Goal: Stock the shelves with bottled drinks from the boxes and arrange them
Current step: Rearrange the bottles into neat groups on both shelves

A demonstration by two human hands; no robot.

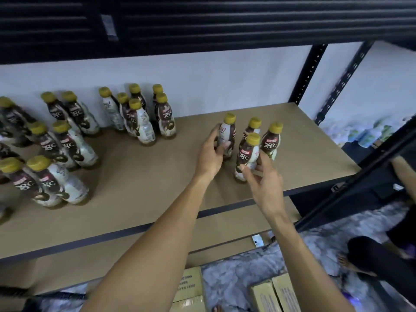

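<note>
Several brown-and-white drink bottles with yellow caps stand on a tan shelf board. Four of them form a small group at the right. My left hand grips the leftmost bottle of that group around its body. My right hand touches the front bottle with loosely spread fingers, thumb against its lower part. Two more bottles stand just behind. A cluster of bottles stands at the back centre and more rows fill the left side.
Black shelf uprights rise at the right, and a dark upper shelf hangs overhead. A lower shelf board lies beneath. Cardboard boxes sit on the floor below. Another person's legs are at the lower right beside a neighbouring rack.
</note>
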